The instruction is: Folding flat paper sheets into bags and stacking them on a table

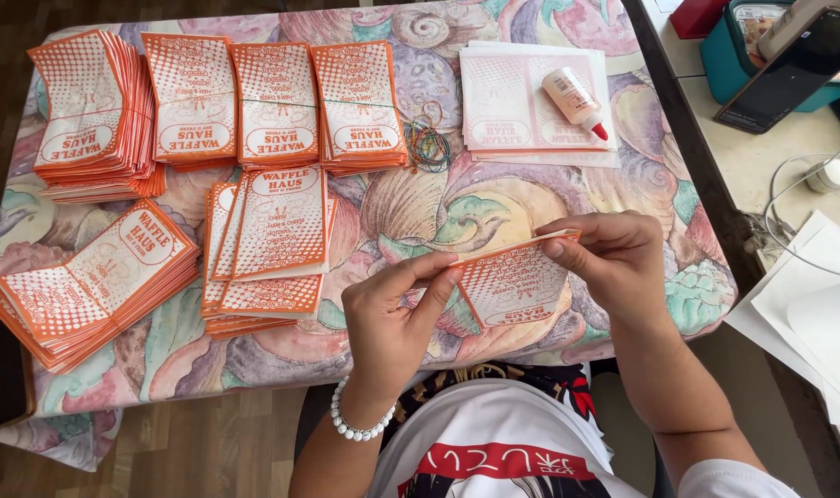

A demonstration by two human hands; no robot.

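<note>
Both my hands hold one orange-and-white printed paper bag (515,284) above the near edge of the table. My left hand (394,318) pinches its left edge with thumb and fingers. My right hand (614,258) grips its upper right corner, fingers folded over the top edge. A white bead bracelet (355,427) is on my left wrist. Several stacks of the same bags lie to the left: a loose pile (268,244) close to my left hand, a fanned pile (93,281) at far left, and bundled stacks (272,103) at the back.
A glue bottle with a red tip (577,100) lies on pale flat sheets (531,106) at the back right. Coloured rubber bands (429,143) sit beside the stacks. The table wears a floral cloth (420,212). White papers (807,314) and a phone (789,69) lie on the right-hand counter.
</note>
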